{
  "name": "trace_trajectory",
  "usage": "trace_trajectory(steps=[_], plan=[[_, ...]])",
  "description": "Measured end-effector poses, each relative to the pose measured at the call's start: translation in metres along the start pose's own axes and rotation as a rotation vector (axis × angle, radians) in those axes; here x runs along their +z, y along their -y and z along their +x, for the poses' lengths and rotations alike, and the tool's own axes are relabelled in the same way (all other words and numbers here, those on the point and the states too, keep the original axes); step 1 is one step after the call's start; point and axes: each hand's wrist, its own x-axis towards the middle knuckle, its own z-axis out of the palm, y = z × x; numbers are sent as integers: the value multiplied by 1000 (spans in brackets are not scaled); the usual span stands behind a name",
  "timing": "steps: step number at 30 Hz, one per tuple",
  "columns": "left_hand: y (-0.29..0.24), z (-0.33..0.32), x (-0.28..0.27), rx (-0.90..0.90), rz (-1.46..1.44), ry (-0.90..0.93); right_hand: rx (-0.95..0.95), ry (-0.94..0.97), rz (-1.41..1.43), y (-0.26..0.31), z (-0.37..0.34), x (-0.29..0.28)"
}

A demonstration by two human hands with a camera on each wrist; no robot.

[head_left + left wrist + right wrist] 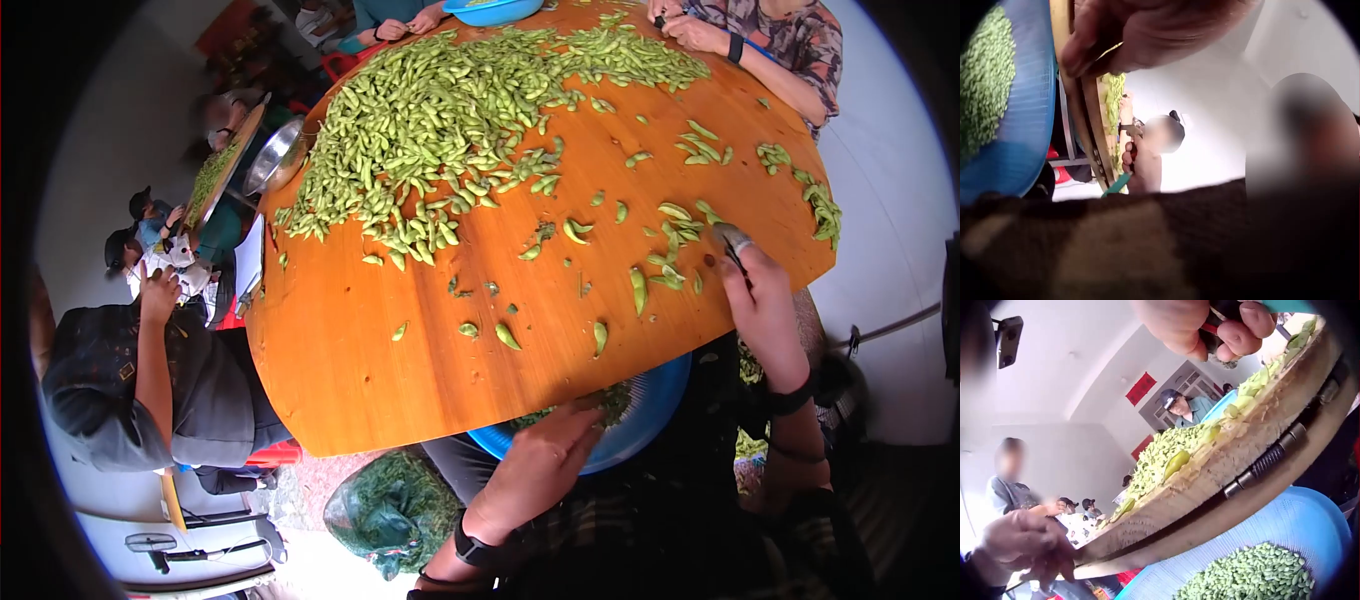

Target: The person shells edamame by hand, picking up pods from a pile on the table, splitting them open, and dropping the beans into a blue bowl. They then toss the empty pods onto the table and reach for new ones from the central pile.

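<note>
My right hand [768, 305] is at the table's right front edge, fingers curled round a small dark tool [1213, 340] with a red part, whose working end is hard to make out. Close to it on the wooden table [400, 360] lie loose green soybean pods [638, 290]. Lower down, my left hand [548, 450] hangs at the front edge over a blue basket [672, 400], its fingers loose and no pod showing in them. Shelled green beans [1250, 575] cover the basket's bottom; the tabletop hides part of it in the head view.
A large heap of pods [430, 120] covers the table's far side. Across it, other people's hands [695, 33] work. A steel bowl [275, 155] and a blue basin [495, 10] stand farther off. A person in dark clothes [150, 390] is at left, near a green bag [390, 510] on the floor.
</note>
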Motion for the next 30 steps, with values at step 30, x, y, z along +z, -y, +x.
trace_trajectory(steps=[30], plan=[[10, 55, 19, -53, -1083, -490, 16, 528, 773, 90, -30, 22]])
